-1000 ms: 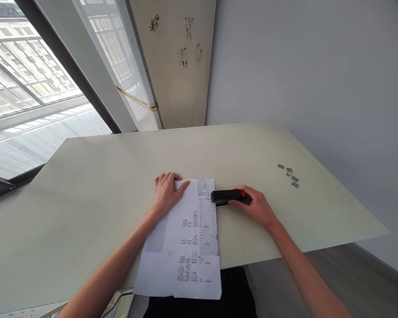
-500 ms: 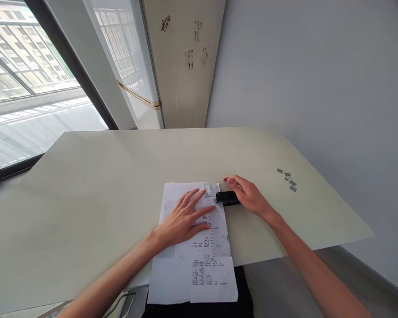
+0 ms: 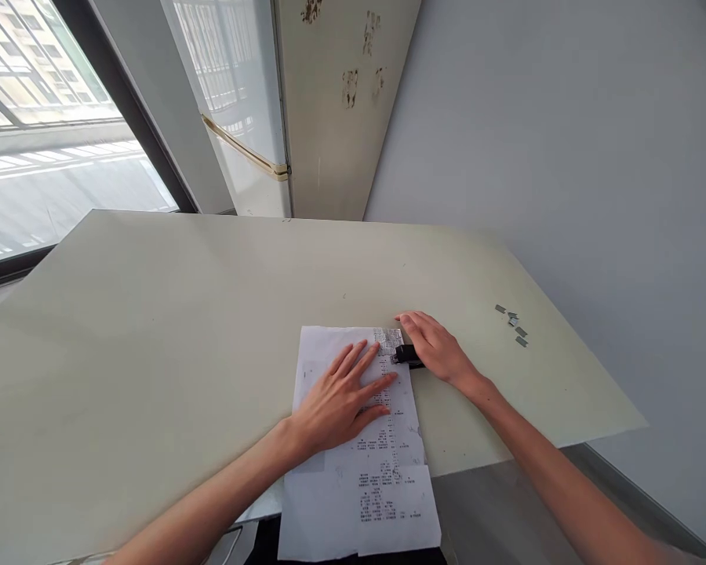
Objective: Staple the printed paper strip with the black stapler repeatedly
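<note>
A printed sheet of paper (image 3: 329,510) lies on the table, and its lower end hangs over the front edge. My left hand (image 3: 341,400) rests flat on the sheet with its fingers spread. At the sheet's upper right edge sits a black stapler (image 3: 409,355), its nose over the paper near a block of dense print. My right hand (image 3: 438,345) covers the rear of the stapler from above, palm down on it. The fingers reach past its far side, and their undersides are hidden.
Several small grey strips (image 3: 513,322) lie loose on the right of the pale table (image 3: 182,329). A white refrigerator (image 3: 341,157) stands beyond the far edge. The window (image 3: 47,157) is at the left, a plain wall (image 3: 553,141) at the right.
My right hand has come further over the stapler, covering more of it. The left hand stays flat on the paper. The whole view has shifted slightly.
</note>
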{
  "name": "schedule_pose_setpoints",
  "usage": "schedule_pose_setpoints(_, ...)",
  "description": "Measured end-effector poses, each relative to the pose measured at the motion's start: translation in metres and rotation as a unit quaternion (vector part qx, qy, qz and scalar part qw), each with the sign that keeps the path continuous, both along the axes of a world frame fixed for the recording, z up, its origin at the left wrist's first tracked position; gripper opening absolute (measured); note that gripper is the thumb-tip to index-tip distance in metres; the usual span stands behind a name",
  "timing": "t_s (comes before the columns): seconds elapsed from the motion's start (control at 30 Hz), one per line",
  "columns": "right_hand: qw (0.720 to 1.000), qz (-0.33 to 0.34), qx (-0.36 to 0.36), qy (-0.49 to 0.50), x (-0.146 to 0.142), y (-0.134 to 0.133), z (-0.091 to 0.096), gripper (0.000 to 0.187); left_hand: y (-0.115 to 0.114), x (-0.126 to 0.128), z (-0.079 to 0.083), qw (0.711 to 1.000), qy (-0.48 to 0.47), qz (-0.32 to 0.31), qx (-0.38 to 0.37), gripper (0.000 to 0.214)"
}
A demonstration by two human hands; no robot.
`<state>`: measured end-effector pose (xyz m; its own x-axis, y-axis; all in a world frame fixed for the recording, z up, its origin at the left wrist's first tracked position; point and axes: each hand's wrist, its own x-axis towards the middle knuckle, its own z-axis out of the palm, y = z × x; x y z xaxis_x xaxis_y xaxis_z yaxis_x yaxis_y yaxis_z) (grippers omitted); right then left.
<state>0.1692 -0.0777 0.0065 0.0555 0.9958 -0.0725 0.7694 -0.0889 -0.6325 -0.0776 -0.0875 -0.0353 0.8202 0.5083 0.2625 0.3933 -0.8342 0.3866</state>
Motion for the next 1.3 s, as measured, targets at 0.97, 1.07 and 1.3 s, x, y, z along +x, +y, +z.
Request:
schedule_pose_setpoints(0.97, 0.997, -0.004, 0.002, -0.077, -0.010, -0.003, 0.004, 0.044, -0.009, 0.005, -0.006, 0.999, -0.009, 0.019, -0.037, 0.052)
schedule_pose_setpoints(1.07, 0.997, -0.005, 0.006, -0.080, -0.011, -0.003, 0.004, 0.045, -0.010, 0.005, -0.006, 0.999, -0.014, 0.021, -0.037, 0.052)
schedule_pose_setpoints(1.3, 0.995, -0.005, 0.005, -0.098, -0.012, -0.003, 0.003, 0.044, -0.011, 0.006, -0.008, 0.999, -0.015, 0.024, -0.032, 0.051)
